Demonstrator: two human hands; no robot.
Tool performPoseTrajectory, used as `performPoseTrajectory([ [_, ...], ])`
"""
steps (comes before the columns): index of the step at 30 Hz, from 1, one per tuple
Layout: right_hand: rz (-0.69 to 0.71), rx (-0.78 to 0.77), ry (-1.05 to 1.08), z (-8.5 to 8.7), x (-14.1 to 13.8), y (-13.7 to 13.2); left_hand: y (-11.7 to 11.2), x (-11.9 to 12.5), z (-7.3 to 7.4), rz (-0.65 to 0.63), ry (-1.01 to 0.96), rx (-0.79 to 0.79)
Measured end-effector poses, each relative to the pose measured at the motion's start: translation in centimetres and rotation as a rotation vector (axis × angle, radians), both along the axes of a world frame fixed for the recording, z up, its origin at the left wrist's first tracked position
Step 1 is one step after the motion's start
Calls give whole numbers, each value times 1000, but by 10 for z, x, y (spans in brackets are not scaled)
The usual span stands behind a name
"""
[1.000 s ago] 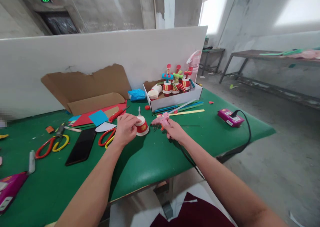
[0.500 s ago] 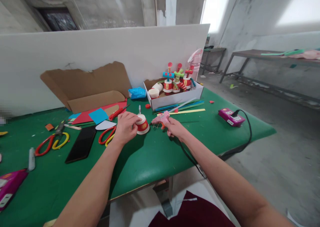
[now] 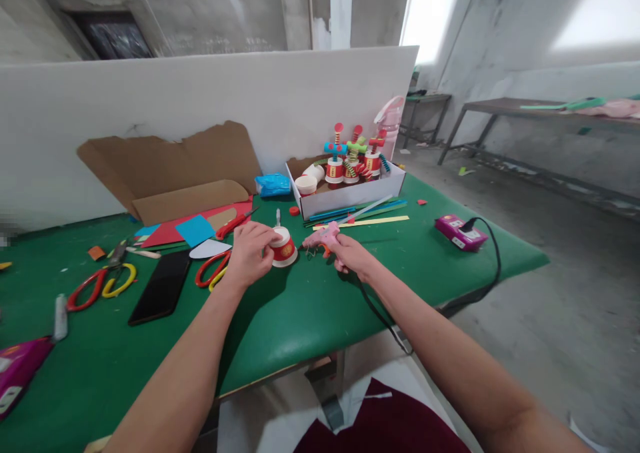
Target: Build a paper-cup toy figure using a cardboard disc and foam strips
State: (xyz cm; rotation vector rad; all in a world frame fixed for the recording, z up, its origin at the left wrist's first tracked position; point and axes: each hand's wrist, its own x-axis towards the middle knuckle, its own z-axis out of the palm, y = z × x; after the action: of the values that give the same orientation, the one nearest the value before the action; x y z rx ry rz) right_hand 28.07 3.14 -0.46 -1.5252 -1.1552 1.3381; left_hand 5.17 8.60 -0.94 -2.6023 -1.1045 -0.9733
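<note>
A red and white paper cup [image 3: 285, 248] stands upside down on the green table. My left hand [image 3: 251, 252] is closed around its left side, with fingers at the upturned base. In my right hand [image 3: 354, 256] is a pink hot glue gun [image 3: 325, 236], its nozzle pointing left at the cup's side, close to it; whether they touch I cannot tell. Thin strings of glue hang below the nozzle. A clear glue stick [image 3: 367, 209] juts from the gun's back, and a black cord [image 3: 375, 310] runs down from its handle.
Behind is a white box [image 3: 350, 202] of cup figures, with paper strips [image 3: 370, 222] before it. To the left lie scissors [image 3: 210, 271], a phone [image 3: 161, 286], coloured paper [image 3: 196, 230] and pliers [image 3: 103, 281]. A purple power strip [image 3: 459, 233] sits at right.
Almost nothing differs. The whole view has shifted very slightly; both hands, the cup and the glue gun keep their places relative to each other.
</note>
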Motion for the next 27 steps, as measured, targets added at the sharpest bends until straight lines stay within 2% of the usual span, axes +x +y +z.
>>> performPoseTrajectory([
  [27,21,2,-41,1,-1,-12,-3,2,3,5,9,-15],
])
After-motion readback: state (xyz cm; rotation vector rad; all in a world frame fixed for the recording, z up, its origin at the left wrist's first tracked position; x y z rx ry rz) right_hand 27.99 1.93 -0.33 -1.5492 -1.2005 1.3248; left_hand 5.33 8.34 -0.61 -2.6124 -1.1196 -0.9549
